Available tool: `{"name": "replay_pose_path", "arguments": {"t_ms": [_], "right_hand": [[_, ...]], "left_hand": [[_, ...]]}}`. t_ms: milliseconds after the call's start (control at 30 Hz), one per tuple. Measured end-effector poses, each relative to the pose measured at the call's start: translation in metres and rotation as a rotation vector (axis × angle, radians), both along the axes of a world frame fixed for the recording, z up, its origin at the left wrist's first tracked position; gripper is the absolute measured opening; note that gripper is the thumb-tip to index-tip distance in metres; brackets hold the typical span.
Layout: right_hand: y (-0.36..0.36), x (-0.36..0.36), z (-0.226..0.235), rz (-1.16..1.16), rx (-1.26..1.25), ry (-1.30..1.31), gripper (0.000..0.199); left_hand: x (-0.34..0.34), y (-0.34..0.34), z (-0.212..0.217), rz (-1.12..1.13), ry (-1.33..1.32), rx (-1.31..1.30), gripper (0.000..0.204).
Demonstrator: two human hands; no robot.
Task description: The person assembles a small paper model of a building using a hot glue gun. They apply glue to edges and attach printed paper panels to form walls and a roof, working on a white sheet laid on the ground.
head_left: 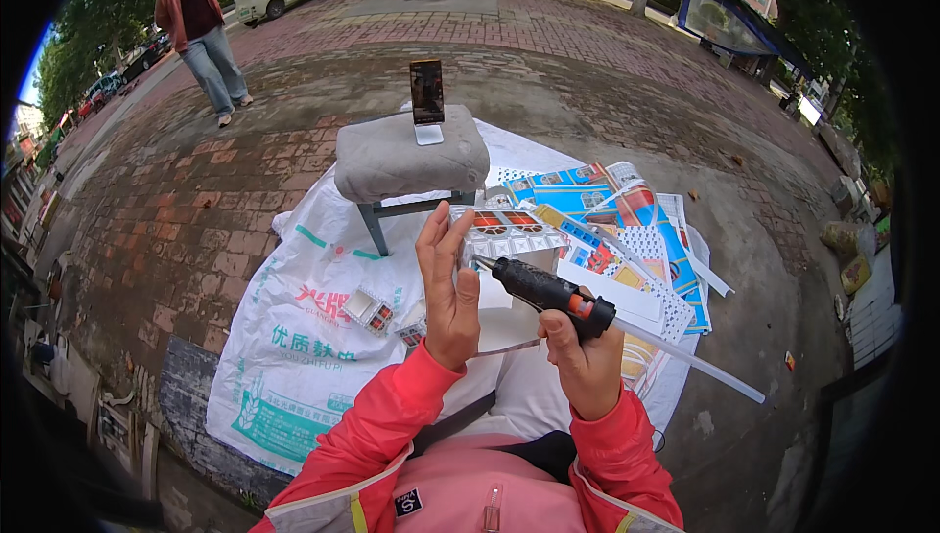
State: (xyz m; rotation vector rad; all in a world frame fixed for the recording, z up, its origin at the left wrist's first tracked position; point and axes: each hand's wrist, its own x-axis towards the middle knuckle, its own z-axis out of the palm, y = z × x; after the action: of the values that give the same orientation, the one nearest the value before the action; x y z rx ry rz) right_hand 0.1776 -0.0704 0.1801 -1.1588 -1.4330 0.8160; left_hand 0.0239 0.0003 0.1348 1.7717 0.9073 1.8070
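Observation:
My right hand (589, 362) grips a black hot glue gun (544, 288), its nozzle pointing up and to the left. A long translucent glue stick (700, 369) juts from the gun's rear. My left hand (448, 298) holds the left side of a white card model (516, 230) with red-orange window panels, fingers pointing up and thumb towards the gun. The nozzle tip is close to my left fingers and the model's near edge; whether it touches, I cannot tell. Two small card pieces, one a box-like piece (369, 311), lie left of my left hand.
A white printed sack (284, 347) covers the ground. Printed card sheets (676, 269) are piled at the right. Ahead stands a stool with a grey padded top (392, 156), bearing an upright phone (427, 97). A person (201, 34) is on the brick paving at the far left.

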Motion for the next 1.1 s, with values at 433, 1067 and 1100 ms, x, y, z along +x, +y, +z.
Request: {"name": "replay_pose_path", "arguments": {"t_ms": [433,1067,1100], "right_hand": [[0.000,-0.001,0.007,-0.044,0.076,-0.123,0.027],[0.033,-0.013,-0.005,0.239,-0.182,0.707,0.064],[0.033,-0.015,-0.006,0.223,-0.186,0.742,0.063]], "left_hand": [[0.000,-0.001,0.002,0.029,0.015,-0.013,0.053],[0.005,-0.003,-0.009,-0.036,-0.015,-0.051,0.046],[0.004,-0.003,-0.010,-0.047,-0.013,-0.054,0.046]]}}
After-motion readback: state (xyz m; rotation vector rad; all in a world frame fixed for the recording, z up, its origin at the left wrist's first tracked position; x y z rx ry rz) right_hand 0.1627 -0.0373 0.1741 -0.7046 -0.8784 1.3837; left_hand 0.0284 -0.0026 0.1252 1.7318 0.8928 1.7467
